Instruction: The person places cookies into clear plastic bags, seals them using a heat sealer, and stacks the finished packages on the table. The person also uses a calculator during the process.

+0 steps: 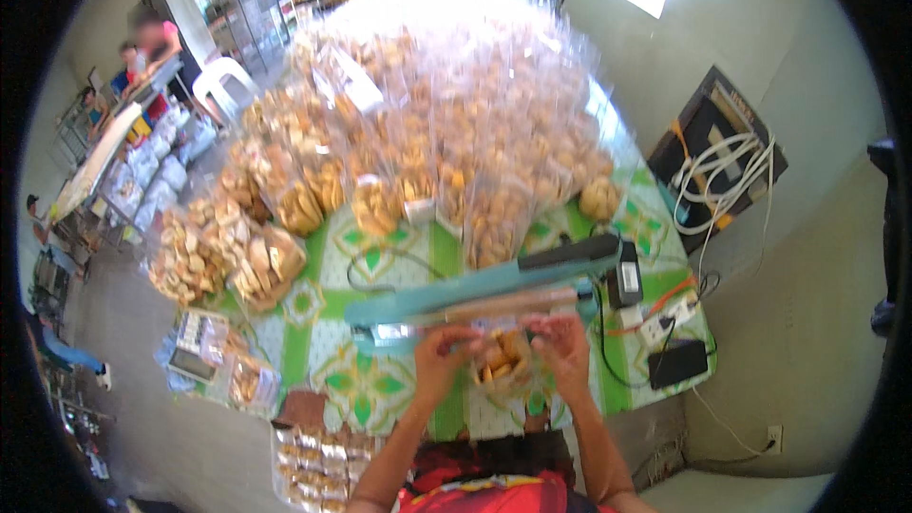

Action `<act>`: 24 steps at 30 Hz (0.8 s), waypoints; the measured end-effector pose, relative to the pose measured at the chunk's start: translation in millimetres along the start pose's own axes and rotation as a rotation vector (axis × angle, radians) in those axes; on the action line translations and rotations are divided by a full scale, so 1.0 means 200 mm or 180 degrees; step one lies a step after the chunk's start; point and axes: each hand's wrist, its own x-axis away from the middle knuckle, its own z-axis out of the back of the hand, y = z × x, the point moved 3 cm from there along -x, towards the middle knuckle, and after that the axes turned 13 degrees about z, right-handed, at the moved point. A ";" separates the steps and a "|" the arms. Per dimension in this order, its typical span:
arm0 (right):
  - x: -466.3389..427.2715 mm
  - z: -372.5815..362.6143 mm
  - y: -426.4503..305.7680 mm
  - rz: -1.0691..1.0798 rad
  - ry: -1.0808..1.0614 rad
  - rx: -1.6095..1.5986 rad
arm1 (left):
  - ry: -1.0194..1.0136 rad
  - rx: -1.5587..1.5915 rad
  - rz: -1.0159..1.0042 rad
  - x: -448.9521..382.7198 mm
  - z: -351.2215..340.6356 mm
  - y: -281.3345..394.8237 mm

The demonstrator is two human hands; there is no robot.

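Observation:
A clear plastic bag of browned bread or biscuit pieces (502, 360) sits at the table's front edge, its mouth against a teal impulse heat sealer (427, 301). My left hand (447, 355) pinches the bag's upper left corner. At the upper right corner, the fingers of my right hand (563, 343) grip the plastic. The sealer lies across the table just beyond both hands, its long arm raised a little above the base. Part of the bag's mouth is blurred at the sealing edge.
Many filled bags (427, 149) cover the far table. A calculator (194, 343) and small packets (251, 379) lie left; a power strip (666, 320) and black adapter (677, 365) lie right. Below left is a tray of packets (320, 467). People stand in the left background.

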 end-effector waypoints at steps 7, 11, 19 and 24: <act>0.04 -0.06 -0.01 0.0794 -0.0077 0.0866 | 0.0683 0.0305 -0.1475 0.15 -0.12 0.06; 0.08 -0.09 -0.07 0.0827 -0.0185 0.1014 | 0.0799 -0.0490 -0.1627 0.23 -0.07 0.09; 0.11 -0.11 -0.09 0.0868 -0.0377 0.1645 | 0.1164 -0.1123 -0.1861 0.25 -0.06 0.12; 0.08 -0.09 -0.06 0.0759 -0.0640 0.1251 | 0.0837 -0.0690 -0.1449 0.22 -0.06 0.11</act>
